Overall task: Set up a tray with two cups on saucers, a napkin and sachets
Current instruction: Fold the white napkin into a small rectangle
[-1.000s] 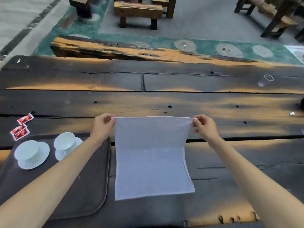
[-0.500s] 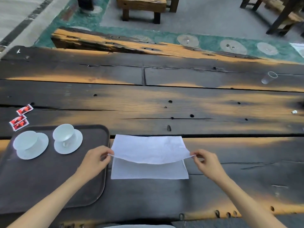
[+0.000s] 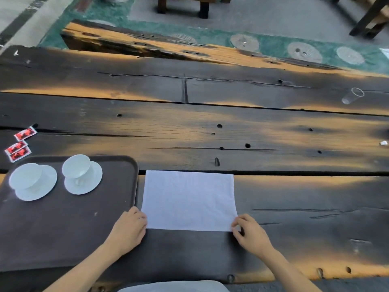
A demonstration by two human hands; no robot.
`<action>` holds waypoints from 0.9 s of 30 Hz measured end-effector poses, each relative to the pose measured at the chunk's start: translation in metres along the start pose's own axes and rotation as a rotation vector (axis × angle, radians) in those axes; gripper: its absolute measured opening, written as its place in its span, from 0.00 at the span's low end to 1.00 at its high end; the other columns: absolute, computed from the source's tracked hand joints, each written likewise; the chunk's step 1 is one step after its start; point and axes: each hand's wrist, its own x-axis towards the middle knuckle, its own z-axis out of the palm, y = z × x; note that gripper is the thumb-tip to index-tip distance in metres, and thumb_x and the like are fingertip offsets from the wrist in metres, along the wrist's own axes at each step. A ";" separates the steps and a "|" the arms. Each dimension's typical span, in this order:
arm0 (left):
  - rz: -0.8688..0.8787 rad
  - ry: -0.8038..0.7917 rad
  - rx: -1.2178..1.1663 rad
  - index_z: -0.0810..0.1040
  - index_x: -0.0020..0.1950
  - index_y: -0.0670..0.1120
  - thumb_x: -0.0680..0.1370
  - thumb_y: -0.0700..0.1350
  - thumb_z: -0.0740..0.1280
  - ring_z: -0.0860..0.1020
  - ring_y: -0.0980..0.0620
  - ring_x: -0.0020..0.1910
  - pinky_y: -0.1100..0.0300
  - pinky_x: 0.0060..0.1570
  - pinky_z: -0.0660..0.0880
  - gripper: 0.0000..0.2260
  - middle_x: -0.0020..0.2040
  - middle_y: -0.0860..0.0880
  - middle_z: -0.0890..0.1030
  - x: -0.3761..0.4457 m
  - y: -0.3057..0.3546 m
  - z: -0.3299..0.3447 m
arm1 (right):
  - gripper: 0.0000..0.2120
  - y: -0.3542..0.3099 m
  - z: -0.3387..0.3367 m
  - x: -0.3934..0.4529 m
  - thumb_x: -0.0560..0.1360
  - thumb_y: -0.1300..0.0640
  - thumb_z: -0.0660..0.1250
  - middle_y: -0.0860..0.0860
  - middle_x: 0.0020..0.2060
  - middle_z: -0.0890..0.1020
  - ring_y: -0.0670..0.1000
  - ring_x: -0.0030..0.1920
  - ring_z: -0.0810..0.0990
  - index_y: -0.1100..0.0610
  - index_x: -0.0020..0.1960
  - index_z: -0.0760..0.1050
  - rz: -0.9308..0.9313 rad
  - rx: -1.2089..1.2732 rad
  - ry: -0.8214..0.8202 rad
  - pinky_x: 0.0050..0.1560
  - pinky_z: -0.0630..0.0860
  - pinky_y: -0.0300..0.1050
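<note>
A white napkin (image 3: 188, 200) lies folded in half and flat on the dark wooden table, just right of a dark brown tray (image 3: 63, 224). My left hand (image 3: 128, 229) pinches its near left corner and my right hand (image 3: 250, 233) pinches its near right corner. Two white cups on saucers stand at the far end of the tray: one at the left (image 3: 31, 181), one to its right (image 3: 81, 172). Three red sachets (image 3: 19, 145) lie on the table beyond the tray's far left corner.
A clear plastic cup (image 3: 352, 95) lies on its side at the far right of the table. A small white scrap (image 3: 383, 142) sits near the right edge. Wooden benches and a green patterned floor strip lie beyond the table.
The napkin was held open by its far corners; both hands drew that edge toward me, folding it in half, and now press it flat at the near corners.
</note>
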 end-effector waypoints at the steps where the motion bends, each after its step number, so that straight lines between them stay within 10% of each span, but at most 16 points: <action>1: 0.021 0.035 0.009 0.82 0.33 0.49 0.67 0.42 0.77 0.82 0.50 0.40 0.59 0.30 0.74 0.06 0.40 0.55 0.84 0.006 0.001 -0.002 | 0.08 -0.003 -0.001 0.003 0.79 0.46 0.62 0.38 0.53 0.73 0.40 0.48 0.76 0.46 0.52 0.79 0.010 -0.003 0.034 0.43 0.76 0.42; 6: -0.049 0.024 -0.085 0.81 0.64 0.42 0.78 0.48 0.57 0.74 0.41 0.71 0.48 0.58 0.79 0.21 0.70 0.43 0.77 0.058 0.003 -0.017 | 0.13 -0.031 -0.013 0.040 0.82 0.52 0.61 0.45 0.64 0.75 0.49 0.66 0.75 0.52 0.63 0.78 -0.003 -0.004 0.164 0.51 0.78 0.47; 9: -0.116 -0.080 -0.108 0.56 0.82 0.43 0.84 0.52 0.53 0.49 0.42 0.82 0.48 0.79 0.55 0.28 0.83 0.44 0.51 0.094 0.002 -0.013 | 0.22 -0.052 -0.020 0.073 0.83 0.54 0.59 0.51 0.78 0.66 0.52 0.77 0.65 0.55 0.76 0.68 -0.005 -0.019 0.175 0.67 0.74 0.50; 15: -0.270 -0.139 -0.149 0.36 0.81 0.46 0.79 0.63 0.36 0.35 0.44 0.81 0.45 0.77 0.36 0.34 0.81 0.46 0.33 0.140 0.010 0.016 | 0.30 -0.062 -0.011 0.126 0.85 0.50 0.53 0.55 0.82 0.49 0.56 0.82 0.45 0.60 0.82 0.47 -0.014 -0.100 0.129 0.81 0.47 0.52; 27: -0.461 -0.121 -0.199 0.34 0.81 0.48 0.80 0.65 0.40 0.36 0.49 0.81 0.44 0.77 0.39 0.35 0.81 0.50 0.33 0.136 -0.010 0.066 | 0.36 -0.013 0.011 0.134 0.82 0.34 0.39 0.47 0.82 0.36 0.50 0.81 0.32 0.52 0.81 0.32 -0.010 -0.181 0.053 0.78 0.37 0.53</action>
